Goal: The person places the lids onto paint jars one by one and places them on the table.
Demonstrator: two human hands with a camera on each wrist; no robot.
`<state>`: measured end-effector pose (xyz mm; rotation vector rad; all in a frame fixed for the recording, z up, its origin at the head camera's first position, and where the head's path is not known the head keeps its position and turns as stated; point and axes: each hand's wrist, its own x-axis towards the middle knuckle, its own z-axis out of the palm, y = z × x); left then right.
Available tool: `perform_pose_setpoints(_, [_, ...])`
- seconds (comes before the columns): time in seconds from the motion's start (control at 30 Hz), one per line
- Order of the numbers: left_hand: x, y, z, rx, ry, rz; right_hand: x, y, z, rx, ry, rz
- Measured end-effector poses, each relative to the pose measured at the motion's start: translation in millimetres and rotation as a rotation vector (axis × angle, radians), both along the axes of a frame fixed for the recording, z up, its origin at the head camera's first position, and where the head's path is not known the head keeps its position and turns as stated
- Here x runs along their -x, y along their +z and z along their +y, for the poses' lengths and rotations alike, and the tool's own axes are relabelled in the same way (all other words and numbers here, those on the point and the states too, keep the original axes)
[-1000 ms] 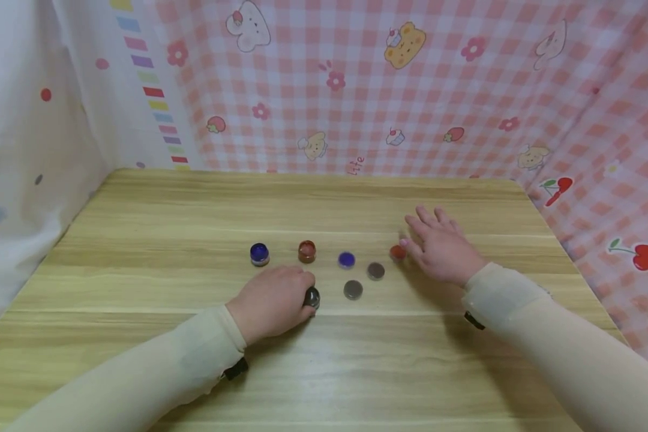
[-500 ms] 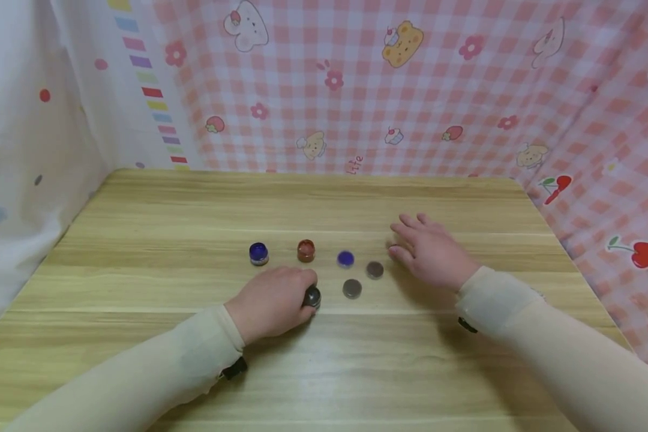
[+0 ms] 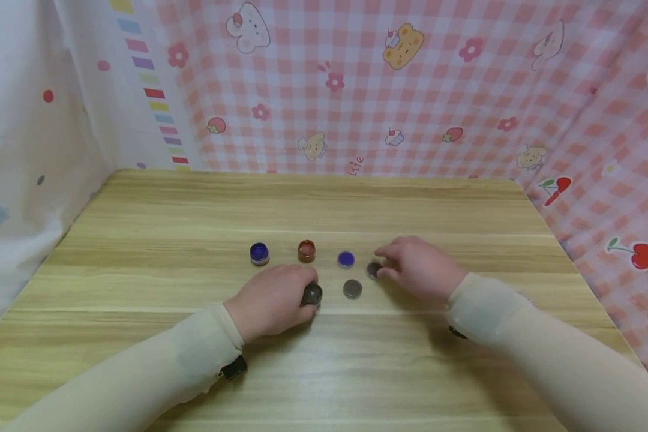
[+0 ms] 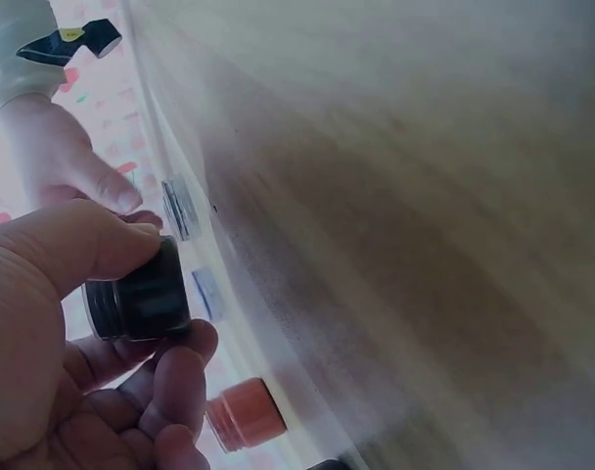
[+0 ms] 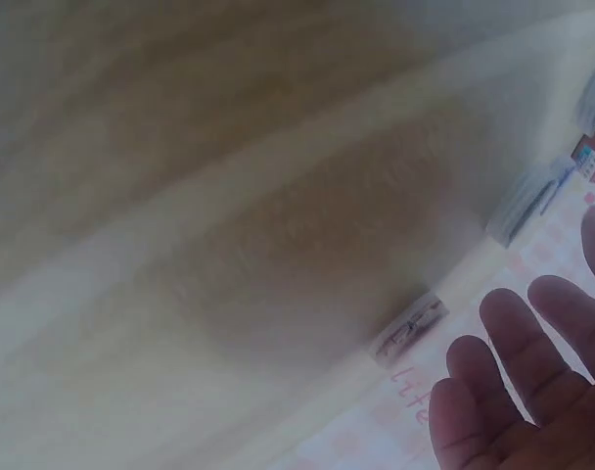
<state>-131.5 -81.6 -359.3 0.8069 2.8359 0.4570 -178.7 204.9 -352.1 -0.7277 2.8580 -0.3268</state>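
Observation:
My left hand (image 3: pixel 272 300) grips a small black jar (image 3: pixel 313 294) between thumb and fingers on the table. In the left wrist view the jar (image 4: pixel 141 299) lies on its side in the picture, thumb on one side and fingers on the other. Over to the right, my right hand (image 3: pixel 423 269) hovers low, thumb and forefinger beside a dark round lid (image 3: pixel 374 270); whether they touch it I cannot tell. Its fingers (image 5: pixel 523 348) look fairly straight and spread in the right wrist view. A grey-brown lid (image 3: pixel 353 289) and a blue lid (image 3: pixel 346 260) lie between the hands.
Behind my left hand stand a blue jar (image 3: pixel 259 254) and a red-brown jar (image 3: pixel 306 251). A further flat disc (image 5: pixel 410 328) shows near the right fingers in the right wrist view. Patterned cloth (image 3: pixel 329 90) hangs round the wooden table (image 3: pixel 324 372).
My right hand has come left and nearer, from the red lid to the dark lid. The red lid is now hidden from the head view. My left hand keeps its hold on the black jar.

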Motion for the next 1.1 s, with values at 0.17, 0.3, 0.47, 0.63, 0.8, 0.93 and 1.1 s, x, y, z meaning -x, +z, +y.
perform_pose_setpoints(0.17, [-0.3, 0.6, 0.0, -0.009, 0.006, -0.005, 0.8, -6.4, -2, -0.027, 0.018, -0.007])
perform_pose_setpoints(0.3, [-0.4, -0.3, 0.0, -0.017, 0.011, -0.009, 1.1, -9.3, -4, -0.033, 0.038, 0.006])
perform_pose_setpoints(0.47, [-0.2, -2.2, -0.3, -0.022, 0.006, -0.005, -0.2, -11.5, -7, -0.041, 0.061, 0.025])
perform_pose_setpoints(0.63, [-0.2, -2.7, 0.1, -0.034, 0.005, -0.001, -0.1, -13.3, -10, -0.047, 0.054, 0.022])
perform_pose_setpoints(0.8, [-0.4, -3.2, -0.1, -0.038, 0.008, -0.003, 0.9, -14.5, -11, -0.051, 0.053, 0.026])
perform_pose_setpoints(0.93, [-0.9, -2.6, -0.7, -0.035, 0.009, 0.000, 0.8, -13.2, -12, -0.051, 0.050, 0.025])
perform_pose_setpoints(1.1, [-1.0, -1.8, -1.0, -0.033, 0.012, -0.008, -0.8, -9.4, -15, -0.019, 0.064, 0.054])
